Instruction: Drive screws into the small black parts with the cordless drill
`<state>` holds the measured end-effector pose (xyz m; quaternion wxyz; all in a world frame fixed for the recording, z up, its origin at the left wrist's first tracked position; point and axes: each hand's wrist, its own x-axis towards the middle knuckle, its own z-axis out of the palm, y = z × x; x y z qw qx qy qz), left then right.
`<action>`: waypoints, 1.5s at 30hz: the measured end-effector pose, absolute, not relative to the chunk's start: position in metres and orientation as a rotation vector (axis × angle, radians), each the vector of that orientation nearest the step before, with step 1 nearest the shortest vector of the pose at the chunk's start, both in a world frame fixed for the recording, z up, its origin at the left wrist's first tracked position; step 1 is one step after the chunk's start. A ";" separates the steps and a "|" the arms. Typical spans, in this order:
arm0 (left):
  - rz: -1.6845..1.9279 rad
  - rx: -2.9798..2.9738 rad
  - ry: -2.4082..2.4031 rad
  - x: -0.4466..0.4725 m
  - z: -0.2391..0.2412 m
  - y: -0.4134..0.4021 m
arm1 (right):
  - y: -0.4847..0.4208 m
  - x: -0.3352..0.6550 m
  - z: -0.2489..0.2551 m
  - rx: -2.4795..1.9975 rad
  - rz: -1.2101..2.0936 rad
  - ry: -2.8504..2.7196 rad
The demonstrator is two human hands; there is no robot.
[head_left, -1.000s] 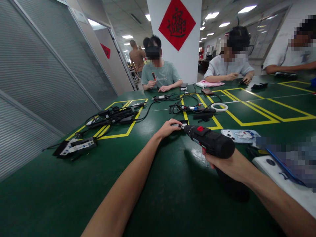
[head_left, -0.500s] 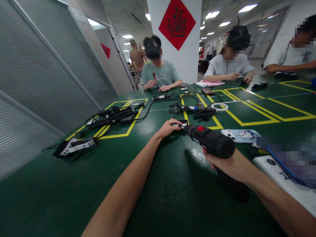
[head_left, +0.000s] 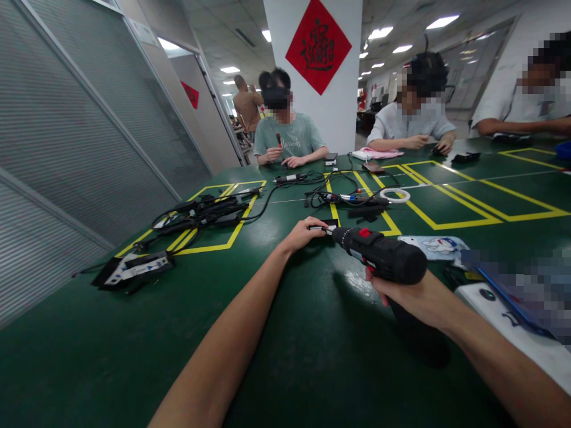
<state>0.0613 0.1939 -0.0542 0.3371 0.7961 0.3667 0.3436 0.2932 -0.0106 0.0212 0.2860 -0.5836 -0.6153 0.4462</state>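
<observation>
My right hand is wrapped round the handle of a black cordless drill with a red switch on top. The drill points left and away from me, its bit touching or very close to a small black part with a pale strip. Fingers of my left hand are closed on that part and hold it down on the green table. Exactly where the bit meets the part is too small to make out.
Tangled black cables lie at left beside a black-and-white part. More cables and a white ring lie ahead. Phones rest at right. Across the table, a person holds a brush; other people sit at right.
The view has shifted very slightly. Both hands, the drill and the small black part keep nearly the same place relative to one another.
</observation>
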 end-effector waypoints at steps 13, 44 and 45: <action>0.897 2.072 0.951 0.061 -0.054 0.194 | -0.010 0.293 0.019 -1.541 1.183 -1.634; 0.878 2.067 0.979 0.061 -0.055 0.196 | -0.011 0.289 0.025 -1.576 1.171 -1.595; 0.882 2.065 0.984 0.061 -0.055 0.196 | -0.012 0.289 0.025 -1.577 1.170 -1.587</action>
